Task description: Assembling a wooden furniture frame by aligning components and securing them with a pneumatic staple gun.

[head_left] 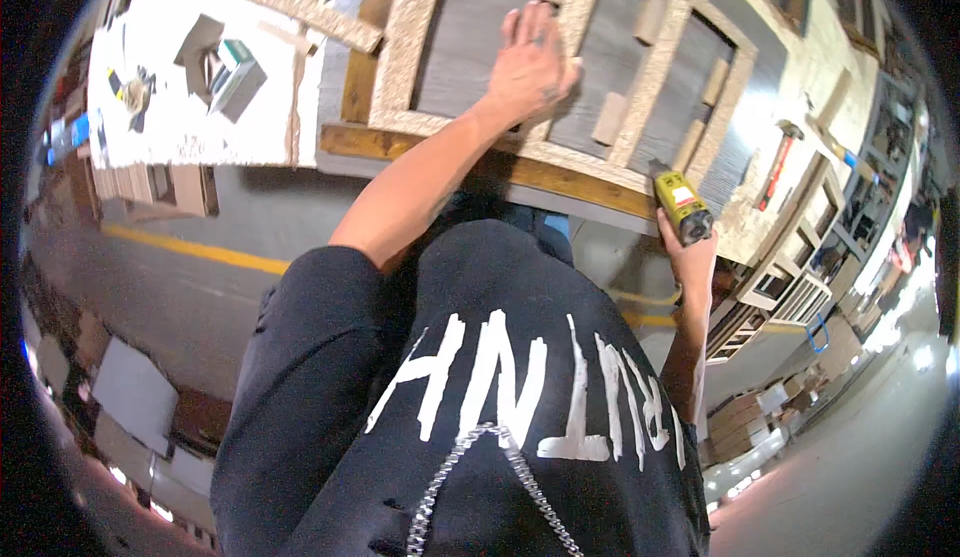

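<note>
Workshop with grey concrete floor (190,307) and a yellow line; grey-topped workbench (480,27) ahead. On it lies a pale chipboard lattice frame (640,97) with small wood blocks. Your left hand (535,62) lies flat, fingers spread, on the frame. Your right hand (690,257) is wrapped around a yellow power tool (682,202) at the bench edge.

A grey-topped workbench (480,27) with a yellowish wooden edge carries a chipboard frame (640,117) — its crossbar runs under the left hand's fingers (530,32). Small wooden blocks (610,119) lie on the grey surface just right of those fingers. A red-handled hammer (778,162) rests beyond the right hand's fingers (668,242) — farther right.
</note>
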`<action>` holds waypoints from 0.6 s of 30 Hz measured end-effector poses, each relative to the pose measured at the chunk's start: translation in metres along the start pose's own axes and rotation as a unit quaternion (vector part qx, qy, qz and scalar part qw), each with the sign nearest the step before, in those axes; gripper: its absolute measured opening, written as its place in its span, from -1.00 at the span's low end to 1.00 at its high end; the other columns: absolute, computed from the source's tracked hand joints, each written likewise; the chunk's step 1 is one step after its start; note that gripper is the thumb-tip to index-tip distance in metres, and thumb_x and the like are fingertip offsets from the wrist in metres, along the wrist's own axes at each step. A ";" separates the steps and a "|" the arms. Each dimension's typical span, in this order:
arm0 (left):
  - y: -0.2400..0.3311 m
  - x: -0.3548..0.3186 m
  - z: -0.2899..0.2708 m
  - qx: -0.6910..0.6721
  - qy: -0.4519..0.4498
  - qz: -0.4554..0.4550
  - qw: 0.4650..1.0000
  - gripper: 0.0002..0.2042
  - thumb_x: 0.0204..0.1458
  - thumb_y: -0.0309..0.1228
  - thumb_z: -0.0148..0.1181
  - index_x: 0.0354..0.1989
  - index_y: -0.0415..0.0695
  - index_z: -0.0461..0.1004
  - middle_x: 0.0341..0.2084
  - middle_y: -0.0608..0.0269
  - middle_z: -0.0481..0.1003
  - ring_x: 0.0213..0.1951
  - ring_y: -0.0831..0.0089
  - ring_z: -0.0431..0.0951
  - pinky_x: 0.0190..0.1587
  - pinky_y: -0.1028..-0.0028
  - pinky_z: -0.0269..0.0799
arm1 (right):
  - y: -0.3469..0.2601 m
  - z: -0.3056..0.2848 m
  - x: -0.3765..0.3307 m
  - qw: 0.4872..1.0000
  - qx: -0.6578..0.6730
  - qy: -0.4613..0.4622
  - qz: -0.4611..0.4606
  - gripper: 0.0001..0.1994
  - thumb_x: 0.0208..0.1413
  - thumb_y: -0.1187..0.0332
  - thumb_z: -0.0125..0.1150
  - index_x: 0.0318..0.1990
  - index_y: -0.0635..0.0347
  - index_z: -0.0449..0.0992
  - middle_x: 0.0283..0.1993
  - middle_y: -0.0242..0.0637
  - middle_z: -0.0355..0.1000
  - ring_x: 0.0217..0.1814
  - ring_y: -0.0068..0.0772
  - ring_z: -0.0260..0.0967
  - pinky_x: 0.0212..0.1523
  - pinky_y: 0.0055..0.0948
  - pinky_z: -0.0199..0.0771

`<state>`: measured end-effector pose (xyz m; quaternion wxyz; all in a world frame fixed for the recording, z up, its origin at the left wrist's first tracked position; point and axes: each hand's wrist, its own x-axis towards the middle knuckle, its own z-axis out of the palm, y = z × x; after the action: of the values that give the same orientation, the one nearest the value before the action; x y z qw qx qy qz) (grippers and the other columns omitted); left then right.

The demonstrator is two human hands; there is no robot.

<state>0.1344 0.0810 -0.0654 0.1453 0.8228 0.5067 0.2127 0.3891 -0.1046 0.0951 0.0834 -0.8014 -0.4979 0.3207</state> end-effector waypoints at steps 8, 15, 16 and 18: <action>0.007 0.022 -0.008 0.003 0.091 -0.205 0.975 -0.45 0.12 -0.04 0.09 0.00 -0.36 0.35 0.03 -0.25 0.31 0.18 -0.14 0.22 0.23 -0.11 0.04 | 0.150 -0.079 0.060 0.994 -0.044 0.095 0.017 -0.58 0.13 0.23 0.20 0.07 0.33 0.42 -0.30 0.11 0.52 -0.20 0.14 0.51 -0.16 -0.12 0.48; -0.040 0.080 0.010 0.086 0.010 -0.262 0.961 -0.52 0.11 -0.04 0.06 -0.25 -0.33 0.51 -0.11 -0.32 0.43 -0.04 -0.26 0.44 -0.03 -0.12 0.35 | 0.186 -0.079 0.129 0.980 -0.104 0.162 0.051 -0.45 0.18 0.27 0.18 0.24 0.40 0.22 -0.02 0.24 0.39 0.01 0.29 0.39 0.00 0.03 0.44; -0.043 0.084 0.012 0.116 0.006 -0.260 0.959 -0.58 0.11 -0.11 0.08 -0.23 -0.33 0.48 -0.20 -0.33 0.49 -0.12 -0.25 0.51 -0.05 -0.04 0.41 | 0.188 -0.079 0.129 0.980 -0.125 0.144 0.062 -0.44 0.18 0.28 0.18 0.26 0.39 0.21 0.01 0.20 0.37 0.03 0.27 0.37 0.01 0.03 0.44; -0.051 0.082 0.009 0.085 -0.010 -0.269 0.959 -0.62 0.10 -0.15 0.10 -0.22 -0.31 0.46 -0.26 -0.32 0.51 -0.15 -0.24 0.52 -0.06 0.00 0.43 | 0.206 -0.068 0.126 0.977 -0.130 0.168 0.027 -0.45 0.19 0.28 0.17 0.27 0.36 0.21 0.04 0.14 0.34 0.05 0.22 0.35 0.04 0.00 0.42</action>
<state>0.1317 0.1768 -0.0802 0.1314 0.6678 0.7238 0.1135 0.6201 -0.0855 0.0003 0.0519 -0.8610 -0.4924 0.1162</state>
